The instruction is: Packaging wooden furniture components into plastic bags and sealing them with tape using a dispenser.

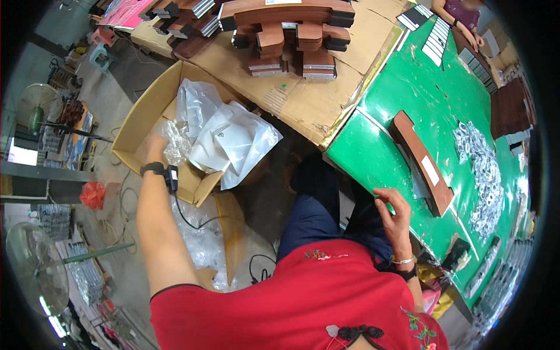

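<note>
My left hand (156, 143) reaches into a cardboard box (131, 125) on the left, beside a crumpled clear plastic bag (176, 142). Its fingers are blurred and partly hidden, so a hold on the bag cannot be made out. White plastic bags (230, 137) spill over the box's right side. My right hand (394, 214) hovers at the near edge of the green table (373, 154), its fingers loosely curved and apart with nothing seen in them. Just beyond it lies a curved brown wooden piece (417, 160) with a white label.
Brown wooden pieces (286, 38) are stacked on a cardboard-covered table (239, 67) ahead. Many small metal parts (481, 175) lie in a heap on the right. Another person (464, 20) sits at the far right. Fans (38, 268) and a cable (192, 224) are on the left.
</note>
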`<action>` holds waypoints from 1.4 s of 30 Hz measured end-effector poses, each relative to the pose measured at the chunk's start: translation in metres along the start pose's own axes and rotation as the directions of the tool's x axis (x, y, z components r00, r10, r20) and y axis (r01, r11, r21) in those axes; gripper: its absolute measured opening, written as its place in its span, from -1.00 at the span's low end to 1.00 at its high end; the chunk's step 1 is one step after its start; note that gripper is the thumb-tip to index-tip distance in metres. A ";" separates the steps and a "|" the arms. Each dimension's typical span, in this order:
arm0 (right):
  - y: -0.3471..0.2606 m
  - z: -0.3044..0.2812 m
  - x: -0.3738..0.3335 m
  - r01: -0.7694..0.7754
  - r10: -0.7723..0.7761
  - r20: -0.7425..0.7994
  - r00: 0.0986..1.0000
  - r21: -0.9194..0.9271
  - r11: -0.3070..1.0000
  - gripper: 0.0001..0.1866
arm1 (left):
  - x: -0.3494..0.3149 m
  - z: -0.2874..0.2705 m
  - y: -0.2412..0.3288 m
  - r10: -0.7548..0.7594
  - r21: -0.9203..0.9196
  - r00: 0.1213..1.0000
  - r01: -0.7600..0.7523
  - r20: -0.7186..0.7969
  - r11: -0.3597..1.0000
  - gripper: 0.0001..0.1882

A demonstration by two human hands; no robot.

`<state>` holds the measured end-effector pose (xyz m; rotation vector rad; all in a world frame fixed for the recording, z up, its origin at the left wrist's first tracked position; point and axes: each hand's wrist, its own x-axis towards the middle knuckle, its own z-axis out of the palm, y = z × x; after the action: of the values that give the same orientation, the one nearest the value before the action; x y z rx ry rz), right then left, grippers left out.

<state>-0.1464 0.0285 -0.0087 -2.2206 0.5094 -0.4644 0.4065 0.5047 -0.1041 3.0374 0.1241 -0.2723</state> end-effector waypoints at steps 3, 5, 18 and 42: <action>-0.008 0.002 0.004 -0.055 0.054 0.021 0.998 0.019 0.998 -0.78 | 0.019 0.068 -0.018 -0.153 -0.323 0.974 0.200 0.166 0.925 -0.30; -0.012 0.001 0.005 -0.045 0.044 0.017 0.999 0.046 0.998 -0.78 | 0.027 0.095 -0.023 -0.289 -0.538 0.877 0.467 0.385 0.702 -0.31; -0.011 0.015 0.006 0.004 -0.025 0.104 0.994 0.204 0.979 -0.78 | -0.144 -0.182 0.022 0.167 0.153 0.768 -0.090 -0.618 0.984 -0.54; 0.030 -0.035 0.053 -0.076 0.095 0.013 0.995 0.716 0.694 -0.80 | -0.292 -0.115 0.158 0.735 -0.975 0.640 0.124 0.222 0.186 -0.24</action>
<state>-0.1246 -0.0373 -0.0014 -1.4210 0.3535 -0.5307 0.1539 0.3379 0.0742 1.4196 -0.3584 -0.8693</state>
